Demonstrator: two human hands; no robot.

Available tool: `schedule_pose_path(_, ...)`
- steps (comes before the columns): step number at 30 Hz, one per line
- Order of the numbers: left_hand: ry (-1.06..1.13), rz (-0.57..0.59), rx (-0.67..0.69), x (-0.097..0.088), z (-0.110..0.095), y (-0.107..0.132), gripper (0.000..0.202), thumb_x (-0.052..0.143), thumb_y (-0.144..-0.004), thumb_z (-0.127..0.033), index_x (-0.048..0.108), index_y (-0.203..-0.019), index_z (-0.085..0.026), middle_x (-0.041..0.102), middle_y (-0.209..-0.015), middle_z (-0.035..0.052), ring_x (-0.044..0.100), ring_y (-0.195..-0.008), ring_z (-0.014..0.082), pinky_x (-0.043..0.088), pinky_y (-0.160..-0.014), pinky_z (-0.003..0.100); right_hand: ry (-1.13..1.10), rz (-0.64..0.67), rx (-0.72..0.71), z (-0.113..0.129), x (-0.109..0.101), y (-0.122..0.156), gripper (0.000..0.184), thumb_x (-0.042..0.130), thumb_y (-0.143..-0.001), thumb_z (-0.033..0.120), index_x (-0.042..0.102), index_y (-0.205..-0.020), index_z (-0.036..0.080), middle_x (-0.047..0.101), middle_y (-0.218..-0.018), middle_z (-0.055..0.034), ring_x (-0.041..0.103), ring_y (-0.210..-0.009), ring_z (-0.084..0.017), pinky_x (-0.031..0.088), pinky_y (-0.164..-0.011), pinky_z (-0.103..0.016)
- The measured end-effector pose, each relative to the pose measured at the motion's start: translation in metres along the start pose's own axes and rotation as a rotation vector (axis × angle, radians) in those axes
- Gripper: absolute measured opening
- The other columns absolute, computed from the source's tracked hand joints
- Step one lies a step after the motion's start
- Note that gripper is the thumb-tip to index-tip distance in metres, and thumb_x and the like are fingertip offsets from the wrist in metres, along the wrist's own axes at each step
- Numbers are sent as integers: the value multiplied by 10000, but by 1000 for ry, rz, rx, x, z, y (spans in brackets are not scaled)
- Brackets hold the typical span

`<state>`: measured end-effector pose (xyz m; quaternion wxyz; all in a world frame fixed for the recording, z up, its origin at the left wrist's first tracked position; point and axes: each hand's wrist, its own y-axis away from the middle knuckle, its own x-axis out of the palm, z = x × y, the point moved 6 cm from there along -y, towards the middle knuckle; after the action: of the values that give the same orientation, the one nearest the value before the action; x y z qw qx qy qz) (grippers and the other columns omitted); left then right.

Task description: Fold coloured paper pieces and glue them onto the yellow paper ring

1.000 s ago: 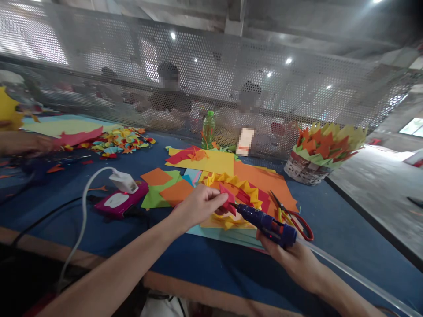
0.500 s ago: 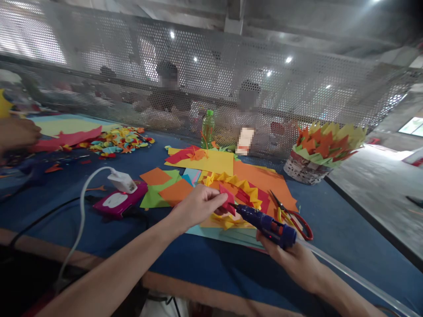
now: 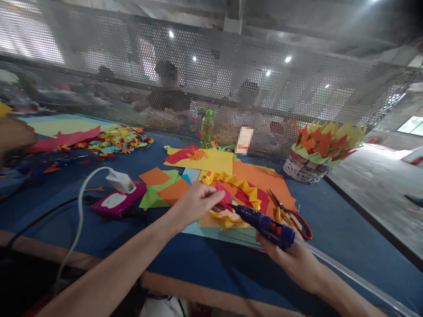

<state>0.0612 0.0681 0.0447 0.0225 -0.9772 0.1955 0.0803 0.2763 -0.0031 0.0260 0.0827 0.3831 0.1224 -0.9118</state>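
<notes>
Between the thumb and fingers of my left hand [image 3: 201,200] is a small folded piece of red paper [image 3: 225,196]. My right hand [image 3: 294,259] grips a blue hot glue gun [image 3: 264,223] with a long clear glue stick [image 3: 357,277] running out of its back. The gun's nozzle points left and is at the red paper's lower edge; whether they touch I cannot tell. Beneath both hands a ring of folded yellow paper points [image 3: 246,182] lies on coloured sheets. Red-handled scissors [image 3: 299,222] rest open just beyond my right hand.
A purple power strip [image 3: 114,206] with a white charger [image 3: 121,181] sits left, its cables crossing the table edge. Paper scraps [image 3: 122,140], a green bottle [image 3: 207,130] and a folded-paper basket [image 3: 306,165] stand farther back. Another person's hand [image 3: 16,138] is at far left.
The red paper has turned slightly in my left hand and shifted a little left. The glue gun stays almost where it was. The other person's hand has moved slightly left.
</notes>
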Motion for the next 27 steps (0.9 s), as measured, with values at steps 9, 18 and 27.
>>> schedule_pose_path(9, -14, -50, -4, -6, -3, 1, 337, 596, -881, -386, 743, -699, -144, 779, -754, 80, 750, -749, 175, 594, -759, 253, 26, 19, 16, -3, 0, 0, 385, 483, -850, 502, 710, -787, 197, 711, -729, -60, 632, -626, -179, 528, -545, -262)
schedule_pose_path(18, 0, -59, -18, -10, -6, 1, 300, 595, -885, -355, 752, -717, -162, 781, -763, 68, 753, -765, 174, 594, -775, 250, 32, 22, 30, -2, -2, 1, 380, 486, -844, 497, 709, -771, 197, 692, -698, -44, 598, -601, -160, 511, -536, -245)
schedule_pose_path(27, 8, -55, 4, -12, -5, 1, 311, 615, -864, -422, 776, -755, -179, 783, -799, 64, 745, -789, 191, 594, -796, 274, -11, 30, 34, -10, 0, 3, 332, 512, -856, 460, 733, -831, 214, 712, -730, -37, 637, -652, -187, 546, -582, -274)
